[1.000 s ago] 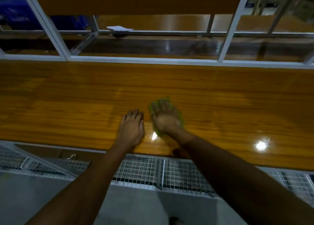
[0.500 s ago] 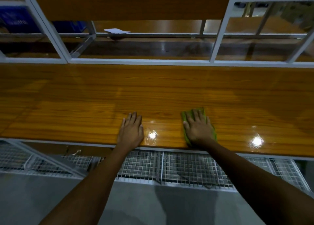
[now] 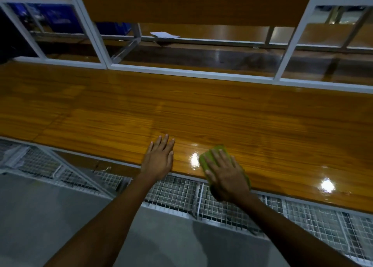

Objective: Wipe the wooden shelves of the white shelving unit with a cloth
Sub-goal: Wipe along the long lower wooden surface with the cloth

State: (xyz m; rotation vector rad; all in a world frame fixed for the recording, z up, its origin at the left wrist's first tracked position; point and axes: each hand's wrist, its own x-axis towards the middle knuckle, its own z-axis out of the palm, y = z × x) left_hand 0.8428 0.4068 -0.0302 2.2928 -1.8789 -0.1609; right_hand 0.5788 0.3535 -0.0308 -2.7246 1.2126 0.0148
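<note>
A glossy wooden shelf (image 3: 121,109) runs across the view inside the white metal frame (image 3: 290,38) of the shelving unit. My right hand (image 3: 226,174) lies flat on a green cloth (image 3: 205,158) at the shelf's front edge, pressing it onto the wood, and part of the cloth hangs over the edge. To its left, my left hand (image 3: 159,158) rests palm down on the bare wood by the front edge, fingers together and holding nothing. Most of the cloth is hidden under my right hand.
Another wooden shelf (image 3: 191,0) hangs overhead. Behind the frame lie further wooden surfaces with a white sheet of paper (image 3: 164,34) on one. A wire-mesh shelf (image 3: 175,194) sits below the front edge, above grey floor (image 3: 40,216). Blue bins (image 3: 54,16) stand far left.
My right hand slid the cloth right along the front edge, then back left toward my left hand and partly over the edge. My left hand stayed planted. The view shifted.
</note>
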